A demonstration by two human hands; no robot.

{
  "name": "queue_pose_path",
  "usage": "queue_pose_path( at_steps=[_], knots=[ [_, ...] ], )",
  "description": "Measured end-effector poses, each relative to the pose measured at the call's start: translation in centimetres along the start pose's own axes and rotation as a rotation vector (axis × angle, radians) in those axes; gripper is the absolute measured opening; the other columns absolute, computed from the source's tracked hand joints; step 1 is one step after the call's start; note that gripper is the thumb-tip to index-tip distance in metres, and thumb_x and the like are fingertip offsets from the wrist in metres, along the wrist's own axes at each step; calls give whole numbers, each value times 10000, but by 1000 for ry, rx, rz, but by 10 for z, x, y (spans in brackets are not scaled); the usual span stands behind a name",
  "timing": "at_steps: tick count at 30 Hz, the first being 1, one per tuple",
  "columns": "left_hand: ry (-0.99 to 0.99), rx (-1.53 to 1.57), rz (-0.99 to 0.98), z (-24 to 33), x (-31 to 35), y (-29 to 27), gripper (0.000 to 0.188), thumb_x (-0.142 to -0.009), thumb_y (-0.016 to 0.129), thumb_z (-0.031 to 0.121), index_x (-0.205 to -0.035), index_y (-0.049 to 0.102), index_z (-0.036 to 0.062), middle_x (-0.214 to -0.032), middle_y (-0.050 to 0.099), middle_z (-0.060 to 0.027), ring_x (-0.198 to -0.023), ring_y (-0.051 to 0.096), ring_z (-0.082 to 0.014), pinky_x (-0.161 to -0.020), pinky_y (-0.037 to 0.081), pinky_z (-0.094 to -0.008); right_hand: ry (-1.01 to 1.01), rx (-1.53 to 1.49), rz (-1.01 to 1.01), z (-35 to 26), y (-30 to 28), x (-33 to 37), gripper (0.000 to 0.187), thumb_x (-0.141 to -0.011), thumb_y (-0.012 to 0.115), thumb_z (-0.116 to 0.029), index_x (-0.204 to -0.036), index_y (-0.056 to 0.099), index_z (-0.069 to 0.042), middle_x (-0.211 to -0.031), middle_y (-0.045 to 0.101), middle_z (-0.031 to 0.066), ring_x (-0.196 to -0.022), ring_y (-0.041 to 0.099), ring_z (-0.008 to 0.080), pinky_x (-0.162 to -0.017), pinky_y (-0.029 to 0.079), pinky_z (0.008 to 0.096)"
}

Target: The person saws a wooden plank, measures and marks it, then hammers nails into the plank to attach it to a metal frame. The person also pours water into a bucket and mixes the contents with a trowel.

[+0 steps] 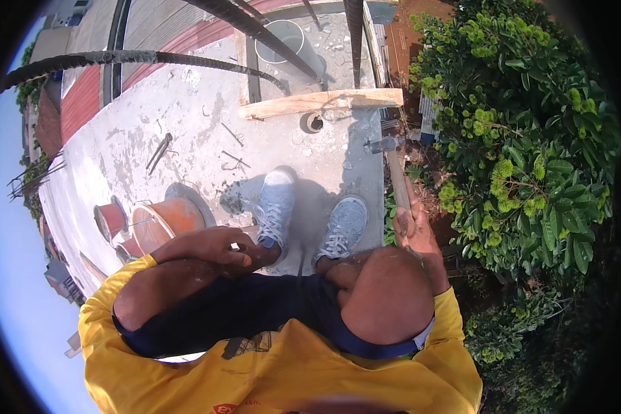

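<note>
My right hand (417, 231) grips the wooden handle of a hammer (398, 183). The hammer points away from me, its metal head beside the right edge of the concrete slab (207, 103). Over my left shin hangs my left hand (214, 246), its fingers loosely bent and apart, with nothing seen in them. A light wooden board (310, 105) lies across the slab ahead of my shoes. Just on the near side of it, a short round pipe end (314, 123) shows in the concrete.
Thick ribbed steel bars (255, 31) rise ahead, one bending far left (83, 65). Left of my feet stand an orange bucket (179, 217) and a smaller red bucket (110, 219). Short metal pieces (160, 153) lie on the slab. Beyond its right edge is a drop with a leafy tree (531, 172).
</note>
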State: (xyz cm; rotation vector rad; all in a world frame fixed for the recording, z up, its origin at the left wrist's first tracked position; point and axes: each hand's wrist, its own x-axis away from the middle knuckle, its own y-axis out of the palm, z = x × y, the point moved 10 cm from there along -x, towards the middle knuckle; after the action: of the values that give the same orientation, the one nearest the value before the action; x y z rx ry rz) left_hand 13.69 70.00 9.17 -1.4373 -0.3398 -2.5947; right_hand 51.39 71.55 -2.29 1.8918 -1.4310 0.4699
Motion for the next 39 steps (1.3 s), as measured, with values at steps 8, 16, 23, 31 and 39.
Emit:
queue_pose_path(
  at_steps=[8,16,23,31,39],
  knots=[
    [25,-145,375,72,23,-27,555,-985,698,435,-1394,658,61,-1219,729,-219,-1106,720,-341,-978,552,-425,-219,358,67,17,44,-1,724,-1081,549,-220,-1705,184,-181,-764,586,84,-627,549,227,-577,457,353],
    [232,708,487,22,-57,-47,447,-1049,667,404,-1299,666,33,-1129,723,-120,-1036,713,-247,-906,582,-378,-183,669,-117,-8,171,-84,597,-1035,599,-266,-1556,381,-71,-1116,692,358,-1097,657,550,-880,530,555],
    [414,1396,644,-72,-105,-70,353,-1063,674,350,-1231,654,41,-1140,719,-95,-1030,701,-223,-919,582,-391,-434,1012,-233,-35,265,-109,708,-994,617,-230,-1582,303,8,-1267,646,358,-1106,647,532,-901,539,543],
    [439,1484,730,-134,-90,-117,263,-1065,645,284,-1137,630,32,-1041,709,-118,-867,741,-238,-774,660,-397,-245,944,-349,-19,291,-109,849,-1003,612,-238,-1664,144,16,-1132,687,364,-1022,686,513,-887,527,541],
    [396,1431,696,-150,-107,-137,291,-1056,614,278,-1199,600,25,-1056,704,-127,-887,754,-258,-716,671,-386,-248,1060,-360,-6,294,-147,893,-1010,638,-294,-1665,122,29,-1107,703,320,-1013,700,483,-870,548,523]
  ],
)
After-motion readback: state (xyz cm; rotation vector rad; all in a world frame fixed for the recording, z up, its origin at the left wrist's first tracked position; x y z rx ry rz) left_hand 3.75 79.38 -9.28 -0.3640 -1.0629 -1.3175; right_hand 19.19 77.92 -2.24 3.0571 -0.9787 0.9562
